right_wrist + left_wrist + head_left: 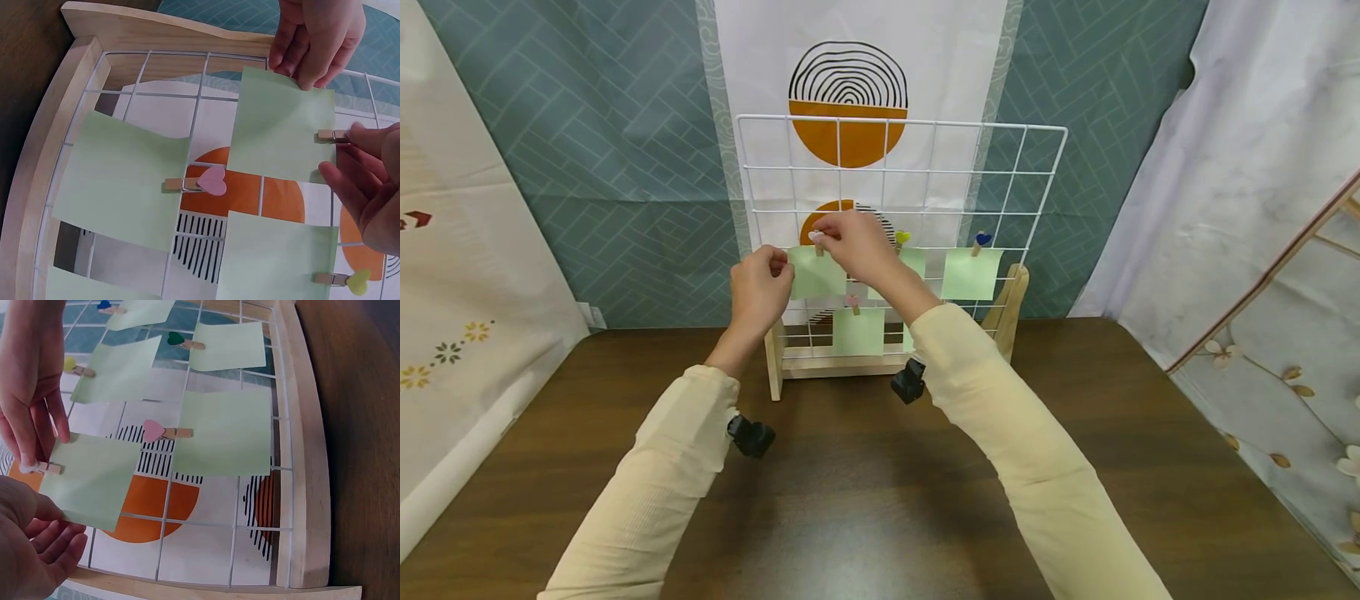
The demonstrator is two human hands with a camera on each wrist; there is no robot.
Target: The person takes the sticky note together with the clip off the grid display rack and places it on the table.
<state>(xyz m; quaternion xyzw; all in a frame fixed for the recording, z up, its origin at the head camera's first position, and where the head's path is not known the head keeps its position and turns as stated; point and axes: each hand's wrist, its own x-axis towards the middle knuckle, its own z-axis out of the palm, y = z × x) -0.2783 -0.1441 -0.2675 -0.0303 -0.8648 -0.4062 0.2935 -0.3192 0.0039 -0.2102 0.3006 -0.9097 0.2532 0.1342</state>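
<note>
My right hand point(859, 246) pinches a small wooden clothespin point(326, 135) with a white heart point(28, 467), placed at the top edge of a pale green paper square point(817, 273). The left edge of that square is pinched by my left hand point(760, 287), thumb in front and the other fingers partly hidden. Behind the paper stands a white wire grid point(970, 171). Below and to the right, more green squares hang from it: one under a pink heart clothespin point(209, 181), others under a yellow-green heart clothespin point(356, 281), a green heart clothespin point(178, 340) and a blue heart clothespin point(982, 240).
A wooden stand point(1011, 308) holds the grid upright on a dark brown table point(850, 500). Behind it hangs a cloth with orange and black shapes point(848, 104). Patterned curtains flank the table, and a small black camera point(751, 436) sits at each wrist.
</note>
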